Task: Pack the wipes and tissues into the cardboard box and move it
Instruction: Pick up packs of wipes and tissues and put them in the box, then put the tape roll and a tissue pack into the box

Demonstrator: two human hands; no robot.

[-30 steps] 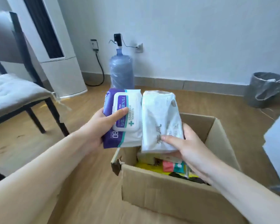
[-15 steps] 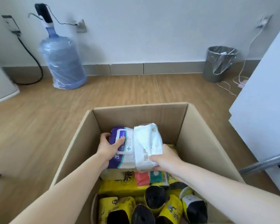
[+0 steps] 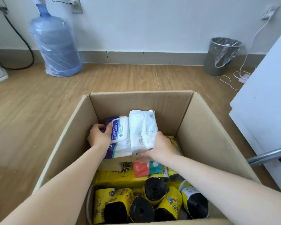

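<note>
Floor box [image 3: 201,127]: hands gripping wipes [image 3: 120,138], tissues [image 3: 143,129]

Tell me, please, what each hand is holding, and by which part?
Left hand grips the wipes by their left edge; right hand holds the tissues at their near right corner, inside the box.

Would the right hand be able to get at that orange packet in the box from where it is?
Probably yes. The right hand holds the white tissue pack just above the orange packet, which lies uncovered, but must release first.
</note>
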